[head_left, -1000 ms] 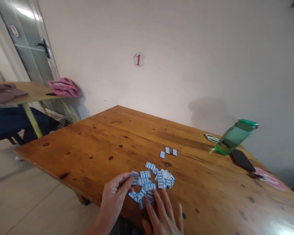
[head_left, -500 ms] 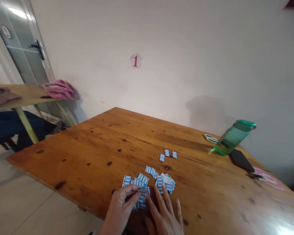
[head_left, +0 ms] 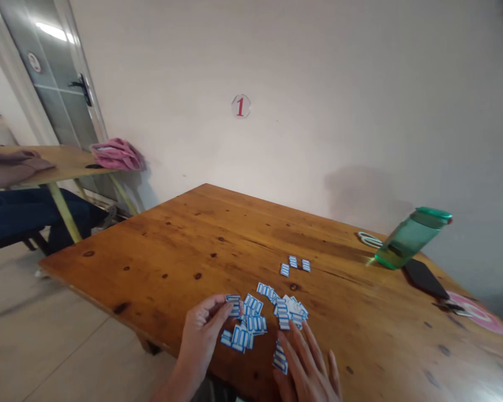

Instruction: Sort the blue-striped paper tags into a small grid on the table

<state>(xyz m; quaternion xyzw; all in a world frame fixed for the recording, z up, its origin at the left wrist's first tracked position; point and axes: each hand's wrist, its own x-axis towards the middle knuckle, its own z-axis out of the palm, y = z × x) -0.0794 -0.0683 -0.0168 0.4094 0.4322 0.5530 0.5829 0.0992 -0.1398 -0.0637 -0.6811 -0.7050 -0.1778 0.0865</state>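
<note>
My left hand pinches a small blue-and-white card between thumb and fingers, just above the left edge of a loose pile. That pile of similar cards lies overlapping on the wooden table. To its right is a second heap of cards, one with a paler face. My right hand lies low over the table with fingers stretched and apart, fingertips at this heap's near edge. Another card shows beside its index finger and thumb; whether it is gripped is unclear.
Three separate cards lie beyond the heaps. On the right are a tilted green bottle, a white cable, a black phone-like slab, keys and a pink round sticker. Another table stands far left.
My hands have moved apart. The left has lifted a card up from the pile, and the right has drawn away rightward, with a card now showing beside it. The view has shifted slightly.
</note>
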